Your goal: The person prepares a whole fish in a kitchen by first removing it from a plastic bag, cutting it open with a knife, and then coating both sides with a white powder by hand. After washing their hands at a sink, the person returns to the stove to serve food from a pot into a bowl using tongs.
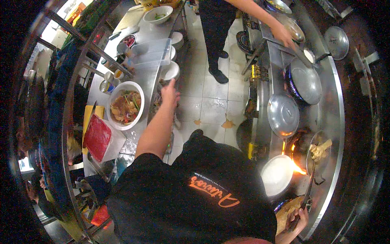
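My left hand (170, 94), blurred, stretches over the edge of the left counter with its fingers apart. Its fingertips overlap the rim of a white bowl (169, 70) in the picture; whether they touch is unclear. At lower right my right hand (297, 219) grips the handle of a long cooking utensil (311, 183). The utensil's head carries pale food pieces (320, 150) over a metal pan (321, 170) on the stove. Flame shows between this pan and a white bowl or plate (276, 175) nearer to me.
A large white bowl of cooked food (126, 106) stands on the steel counter (129, 146). A knife (90, 125) lies beside a container of red meat (98, 138). Metal lids (283, 116) and a wok (304, 80) line the stove. Another person's hand (283, 36) reaches over it. Spills (228, 123) mark the tiled floor.
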Action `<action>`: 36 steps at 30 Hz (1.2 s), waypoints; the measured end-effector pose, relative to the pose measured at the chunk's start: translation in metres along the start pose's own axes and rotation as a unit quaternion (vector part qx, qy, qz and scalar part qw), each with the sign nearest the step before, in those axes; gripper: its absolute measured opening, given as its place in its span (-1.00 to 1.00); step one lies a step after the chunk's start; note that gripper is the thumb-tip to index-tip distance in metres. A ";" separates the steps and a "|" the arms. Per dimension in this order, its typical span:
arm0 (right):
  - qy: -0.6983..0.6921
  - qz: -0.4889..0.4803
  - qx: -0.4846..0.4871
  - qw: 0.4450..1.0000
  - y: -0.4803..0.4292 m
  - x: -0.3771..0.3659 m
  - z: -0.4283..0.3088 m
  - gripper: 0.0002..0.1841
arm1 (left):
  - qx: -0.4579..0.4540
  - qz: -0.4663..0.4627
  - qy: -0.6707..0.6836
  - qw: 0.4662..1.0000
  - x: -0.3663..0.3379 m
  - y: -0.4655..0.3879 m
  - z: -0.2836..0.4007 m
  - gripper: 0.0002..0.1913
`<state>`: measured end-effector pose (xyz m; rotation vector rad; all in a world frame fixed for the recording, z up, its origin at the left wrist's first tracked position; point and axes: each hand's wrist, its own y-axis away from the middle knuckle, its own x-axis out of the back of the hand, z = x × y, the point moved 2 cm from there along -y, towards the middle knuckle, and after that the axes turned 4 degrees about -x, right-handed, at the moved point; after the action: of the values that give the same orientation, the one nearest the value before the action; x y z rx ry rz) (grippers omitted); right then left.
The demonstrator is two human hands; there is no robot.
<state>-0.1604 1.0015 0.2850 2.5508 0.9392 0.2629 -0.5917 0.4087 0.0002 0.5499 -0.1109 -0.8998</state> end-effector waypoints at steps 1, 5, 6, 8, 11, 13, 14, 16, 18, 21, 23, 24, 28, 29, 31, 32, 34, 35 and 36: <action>0.001 0.002 0.000 1.000 0.002 0.000 0.005 -0.66 | 0.014 0.025 -0.027 0.999 -0.014 -0.008 0.027 -0.31; -0.023 0.015 -0.025 0.999 0.010 -0.028 -0.002 -0.59 | -0.047 0.079 0.003 0.996 0.002 -0.096 0.068 -0.17; -0.010 0.002 -0.024 1.000 0.005 -0.031 -0.005 -0.57 | -0.102 0.062 0.042 0.992 0.022 -0.127 0.078 -0.23; -0.046 -0.018 -0.011 0.999 0.025 -0.057 -0.008 -0.58 | -0.025 -0.077 0.089 0.993 -0.017 -0.107 0.090 -0.37; -0.011 0.060 -0.094 0.994 0.030 -0.062 -0.019 -0.59 | -0.035 0.027 0.037 0.998 0.020 -0.167 0.098 -0.49; -0.043 0.094 -0.090 0.990 0.038 -0.048 -0.003 -0.82 | -0.040 0.095 0.055 0.993 -0.009 -0.133 0.086 -0.54; -0.035 0.099 -0.090 0.990 0.042 -0.047 -0.005 -0.84 | -0.065 0.072 0.035 0.995 -0.011 -0.116 0.084 -0.60; -0.064 0.114 -0.081 0.988 0.051 -0.052 -0.006 -0.85 | -0.113 -0.026 -0.026 0.993 -0.014 -0.081 0.070 -0.72; -0.082 0.132 -0.082 0.984 0.058 -0.064 -0.013 -0.80 | -0.157 -0.134 -0.094 0.974 -0.024 -0.027 0.057 -0.80; -0.058 0.126 -0.097 0.986 0.061 -0.055 -0.010 -0.40 | 0.017 -0.233 -0.108 0.966 -0.014 -0.067 -0.019 -0.75; -0.069 0.120 -0.084 0.987 0.064 -0.047 -0.004 -0.47 | 0.212 -0.332 0.008 0.919 -0.064 0.032 -0.021 -0.60; -0.078 0.110 -0.073 0.988 0.064 -0.046 -0.003 -0.57 | 0.211 -0.377 -0.017 0.902 -0.070 0.035 -0.029 -0.53; -0.115 0.120 -0.051 0.985 0.066 -0.041 -0.008 -0.56 | 0.168 -0.440 -0.136 0.872 -0.150 0.141 -0.031 -0.41; -0.107 0.102 -0.049 0.988 0.075 -0.045 -0.019 -0.52 | 0.178 -0.462 -0.135 0.858 -0.161 0.154 -0.026 -0.36; -0.085 0.073 -0.038 0.993 0.081 -0.041 -0.034 -0.43 | 0.207 -0.516 -0.138 0.820 -0.197 0.180 -0.040 -0.21; -0.068 0.084 -0.024 0.994 0.080 -0.036 -0.039 -0.46 | 0.206 -0.524 -0.143 0.814 -0.212 0.196 -0.043 -0.18; -0.057 0.080 -0.021 0.995 0.086 -0.038 -0.057 -0.47 | 0.205 -0.538 -0.154 0.803 -0.240 0.230 -0.048 -0.11; -0.052 0.079 -0.021 0.995 0.089 -0.038 -0.064 -0.47 | 0.192 -0.558 -0.177 0.787 -0.254 0.245 -0.050 -0.09; -0.062 0.098 -0.037 0.993 0.092 -0.031 -0.065 -0.51 | 0.182 -0.578 -0.200 0.770 -0.268 0.260 -0.053 -0.08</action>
<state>-0.1506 0.9382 0.3819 2.5599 0.6233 0.1894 -0.5576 0.7645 0.1198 0.7832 -0.3595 -2.2506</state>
